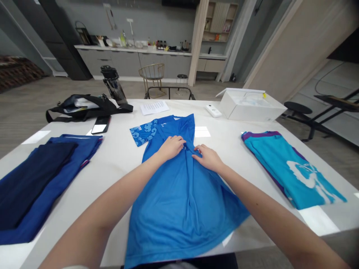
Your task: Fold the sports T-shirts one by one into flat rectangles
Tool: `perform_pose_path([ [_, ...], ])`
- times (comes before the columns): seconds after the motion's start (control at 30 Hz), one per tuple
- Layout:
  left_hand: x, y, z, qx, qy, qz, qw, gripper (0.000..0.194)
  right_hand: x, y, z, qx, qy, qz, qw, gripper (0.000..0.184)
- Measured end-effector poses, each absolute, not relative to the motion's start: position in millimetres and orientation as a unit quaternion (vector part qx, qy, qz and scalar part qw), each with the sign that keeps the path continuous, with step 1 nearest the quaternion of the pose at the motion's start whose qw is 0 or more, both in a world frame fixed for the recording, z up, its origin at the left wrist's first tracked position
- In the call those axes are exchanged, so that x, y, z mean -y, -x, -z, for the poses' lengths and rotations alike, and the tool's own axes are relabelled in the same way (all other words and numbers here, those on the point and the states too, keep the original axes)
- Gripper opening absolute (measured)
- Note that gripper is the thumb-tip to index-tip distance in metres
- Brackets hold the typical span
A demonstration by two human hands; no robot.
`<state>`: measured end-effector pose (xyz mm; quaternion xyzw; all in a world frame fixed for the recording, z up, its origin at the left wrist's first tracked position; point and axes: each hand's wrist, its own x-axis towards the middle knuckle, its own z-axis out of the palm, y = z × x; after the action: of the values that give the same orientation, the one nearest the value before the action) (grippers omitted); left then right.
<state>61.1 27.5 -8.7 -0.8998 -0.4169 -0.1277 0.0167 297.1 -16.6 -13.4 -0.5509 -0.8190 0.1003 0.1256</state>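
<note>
A bright blue shirt [179, 194] with a cloud-patterned sleeve lies on the white table [120, 157], its right side folded inward. My left hand [171, 146] rests on the shirt's upper middle, fingers curled and pinching the folded edge of fabric. My right hand [208, 157] lies beside it on the same fold, fingers pressed onto the cloth and gripping it. Both hands almost touch at the fold line.
A folded navy and blue garment stack [42, 179] lies at the left. A folded teal shirt [291, 168] lies at the right. Behind are a black bag [84, 106], phone [100, 124], bottle [113, 84], paper sheet [155, 107], remote [213, 110] and white box [249, 105].
</note>
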Motion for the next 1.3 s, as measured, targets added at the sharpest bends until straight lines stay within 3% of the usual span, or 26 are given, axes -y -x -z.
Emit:
perform_pose_path([
  [0.4, 64.8, -162.9, 12.6, 0.225, 0.970, 0.085, 0.042, 0.027, 190.4, -375.5, 7.3, 0.713, 0.696, -0.066, 0.057, 0.025],
  [0.57, 86.6, -190.2, 10.0, 0.178, 0.980, 0.074, 0.054, 0.024, 238.6, -397.0, 11.0, 0.677, 0.734, -0.037, 0.053, 0.012],
  [0.67, 100.3, -205.1, 7.6, 0.151, 0.984, 0.073, 0.062, 0.021, 249.3, -396.4, 9.7, 0.659, 0.745, -0.043, 0.099, 0.010],
  [0.87, 130.5, -209.9, -11.2, 0.164, 0.977, 0.108, 0.083, 0.025, 265.0, -381.0, -10.8, 0.650, 0.690, -0.119, 0.296, 0.011],
  [0.97, 149.1, -193.5, -18.8, 0.195, 0.967, 0.141, 0.083, 0.030, 276.8, -363.2, -20.9, 0.674, 0.644, -0.131, 0.338, 0.008],
  [1.03, 162.6, -178.0, -18.6, 0.220, 0.959, 0.160, 0.083, 0.027, 284.0, -348.4, -22.0, 0.693, 0.634, -0.106, 0.327, 0.001],
  [1.17, 185.7, -142.4, -10.5, 0.265, 0.943, 0.185, 0.076, 0.033, 293.0, -323.7, -6.5, 0.707, 0.661, -0.058, 0.243, 0.026],
  [1.3, 199.6, -109.6, -7.2, 0.297, 0.930, 0.206, 0.064, 0.045, 298.6, -318.8, 14.3, 0.701, 0.679, -0.076, 0.202, 0.028],
])
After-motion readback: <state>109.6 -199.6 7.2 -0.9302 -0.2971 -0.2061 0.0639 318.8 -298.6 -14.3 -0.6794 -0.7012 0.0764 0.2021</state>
